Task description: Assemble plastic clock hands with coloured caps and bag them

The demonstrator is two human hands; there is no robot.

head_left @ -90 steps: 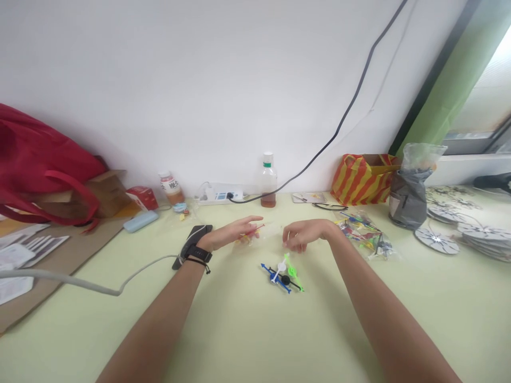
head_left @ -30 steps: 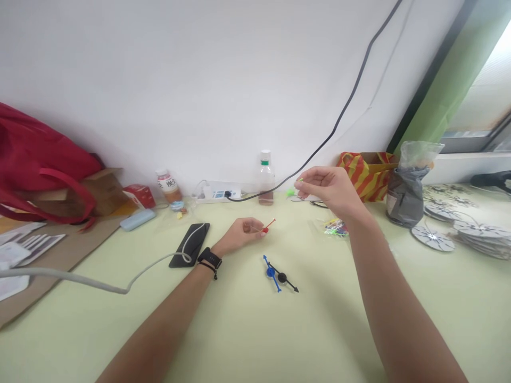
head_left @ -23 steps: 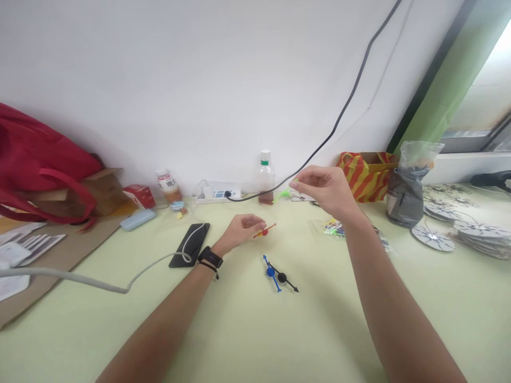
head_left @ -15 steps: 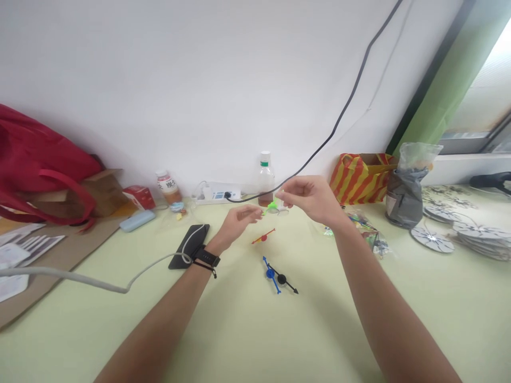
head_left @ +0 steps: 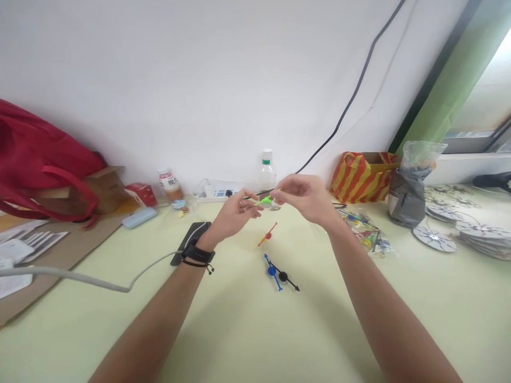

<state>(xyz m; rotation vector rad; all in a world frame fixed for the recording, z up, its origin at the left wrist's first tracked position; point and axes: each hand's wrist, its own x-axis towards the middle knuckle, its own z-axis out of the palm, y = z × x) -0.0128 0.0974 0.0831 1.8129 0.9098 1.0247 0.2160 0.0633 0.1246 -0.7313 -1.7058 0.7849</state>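
Note:
A bright green spinner arrow (head_left: 264, 200) is held up above the table between both hands. My left hand (head_left: 235, 214), with a black watch on its wrist, is closed on the arrow's left end. Thumb and fingertips of my right hand (head_left: 305, 198) pinch its other end, partly covering it. A small clear round piece (head_left: 274, 208) shows just under the green one. Nearer to me lie a red spinner arrow (head_left: 268, 235), a blue spinner arrow (head_left: 272, 271) and a black spinner arrow (head_left: 283, 276); the blue and black ones touch.
Behind the hands stand a clear bottle (head_left: 268, 170) and a power strip (head_left: 217, 192). A phone (head_left: 181, 250) with a cable lies left. Bagged colourful parts (head_left: 365, 229), a striped bag (head_left: 361, 178), a grey bag (head_left: 407, 194) and printed discs (head_left: 434, 239) are on the right.
My left hand has moved right and up to the green spinner arrow, and the hands are closer together. The arrow has tilted flatter. The view has shifted slightly.

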